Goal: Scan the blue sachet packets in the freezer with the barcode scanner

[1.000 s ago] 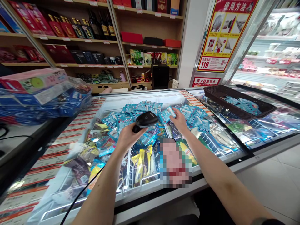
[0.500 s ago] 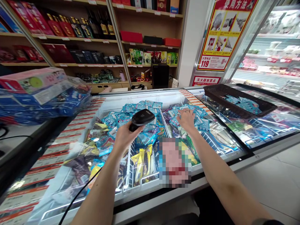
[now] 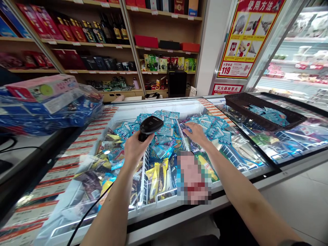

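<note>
My left hand (image 3: 135, 148) is wrapped around the handle of a black barcode scanner (image 3: 151, 124), its head tilted toward the right. Beneath and beyond the scanner lies a spread of light-blue packets (image 3: 164, 131) on the chest freezer (image 3: 191, 105). My right hand (image 3: 196, 133) hovers with fingers apart at the left edge of a second group of blue packets (image 3: 217, 128). Nothing is plainly held in it, though some fingertips are partly hidden. A blurred-out rectangular item (image 3: 193, 177) lies by the near edge, between my forearms.
A dark brown basket (image 3: 289, 121) with more blue packets stands at the right. Plastic-wrapped boxes (image 3: 51, 109) are stacked at the left. The scanner's black cable (image 3: 89, 213) runs down past my left forearm. Shelves (image 3: 97, 44) of goods line the back.
My right hand has moved left, off the right-hand blue packets to their left edge. My left hand has shifted slightly left with the scanner. The view has turned a little.
</note>
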A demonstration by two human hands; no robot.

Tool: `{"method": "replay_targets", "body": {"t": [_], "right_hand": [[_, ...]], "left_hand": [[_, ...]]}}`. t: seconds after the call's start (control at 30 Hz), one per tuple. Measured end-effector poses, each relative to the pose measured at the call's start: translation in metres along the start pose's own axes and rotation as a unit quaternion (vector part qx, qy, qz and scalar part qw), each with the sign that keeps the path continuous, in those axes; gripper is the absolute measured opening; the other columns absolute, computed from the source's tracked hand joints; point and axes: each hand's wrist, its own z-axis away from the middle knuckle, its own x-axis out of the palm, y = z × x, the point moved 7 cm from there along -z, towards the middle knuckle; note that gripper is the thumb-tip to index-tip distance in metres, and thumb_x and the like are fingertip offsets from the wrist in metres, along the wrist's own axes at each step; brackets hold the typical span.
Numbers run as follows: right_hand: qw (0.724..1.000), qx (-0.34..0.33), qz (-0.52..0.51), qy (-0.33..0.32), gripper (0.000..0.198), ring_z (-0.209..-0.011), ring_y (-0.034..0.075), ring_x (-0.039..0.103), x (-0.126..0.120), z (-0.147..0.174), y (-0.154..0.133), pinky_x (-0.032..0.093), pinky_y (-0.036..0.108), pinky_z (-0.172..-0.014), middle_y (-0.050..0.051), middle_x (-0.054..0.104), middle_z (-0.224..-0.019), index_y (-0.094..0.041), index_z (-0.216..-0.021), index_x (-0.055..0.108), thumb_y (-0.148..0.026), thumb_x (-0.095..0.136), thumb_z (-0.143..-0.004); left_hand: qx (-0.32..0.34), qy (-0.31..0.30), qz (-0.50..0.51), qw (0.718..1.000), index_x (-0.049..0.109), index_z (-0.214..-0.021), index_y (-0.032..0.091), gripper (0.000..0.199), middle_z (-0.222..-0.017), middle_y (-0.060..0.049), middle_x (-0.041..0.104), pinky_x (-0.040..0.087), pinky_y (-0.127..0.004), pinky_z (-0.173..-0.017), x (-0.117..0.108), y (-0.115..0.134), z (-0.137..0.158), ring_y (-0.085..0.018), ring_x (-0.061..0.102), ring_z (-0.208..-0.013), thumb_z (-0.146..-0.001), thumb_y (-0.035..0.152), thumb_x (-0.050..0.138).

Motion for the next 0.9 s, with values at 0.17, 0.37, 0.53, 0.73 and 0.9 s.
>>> {"method": "replay_targets", "body": {"t": [0.17,0.37,0.53,0.73,0.9], "right_hand": [[0.995,-0.062,-0.043,-0.061,0.052,-0.116,0.024,0.052,0.032,-0.010,-0.037,0.037,0.036,-0.099,0.011,0.061,-0.123,-0.019,-0.130,0.057,-0.053,0.042,-0.094],[0.997,-0.010,0.037,-0.070,0.073,-0.118,0.034,0.043,0.044,-0.021,-0.052,0.033,0.049,-0.097,0.015,0.055,-0.121,-0.023,-0.127,0.059,-0.077,0.041,-0.080],[0.994,0.028,-0.003,-0.106,0.072,-0.120,0.032,0.042,0.049,-0.025,-0.042,0.033,0.044,-0.099,0.013,0.053,-0.123,-0.024,-0.118,0.062,-0.077,0.057,-0.070],[0.992,0.026,0.003,-0.121,0.074,-0.125,0.034,0.038,0.051,-0.025,-0.040,0.030,0.050,-0.102,0.013,0.049,-0.131,-0.029,-0.137,0.050,-0.076,0.042,-0.080],[0.993,0.034,0.014,-0.110,0.070,-0.120,0.034,0.042,0.052,-0.030,-0.042,0.033,0.049,-0.099,0.013,0.051,-0.126,-0.029,-0.125,0.059,-0.076,0.053,-0.074]], "left_hand": [[-0.010,0.002,0.004,1.000,0.068,-0.091,0.020,0.054,-0.071,-0.006,0.069,0.035,-0.026,-0.054,-0.002,0.002,0.002,-0.023,0.063,-0.069,-0.072,0.068,0.053],[-0.017,-0.006,0.002,1.000,0.069,-0.095,0.020,0.056,-0.071,-0.006,0.069,0.035,-0.026,-0.054,-0.003,0.001,0.001,-0.024,0.063,-0.070,-0.072,0.069,0.053],[-0.016,-0.006,0.003,1.000,0.069,-0.096,0.021,0.056,-0.069,-0.005,0.069,0.034,-0.026,-0.054,-0.004,0.002,0.001,-0.024,0.063,-0.069,-0.072,0.069,0.052],[-0.004,-0.014,0.004,1.000,0.069,-0.095,0.021,0.055,-0.071,-0.006,0.070,0.035,-0.027,-0.055,-0.004,0.005,0.003,-0.025,0.064,-0.070,-0.073,0.069,0.053],[-0.004,-0.018,0.004,1.000,0.068,-0.096,0.020,0.053,-0.071,-0.007,0.069,0.036,-0.027,-0.056,-0.003,0.005,0.003,-0.025,0.064,-0.070,-0.073,0.066,0.055]]}}
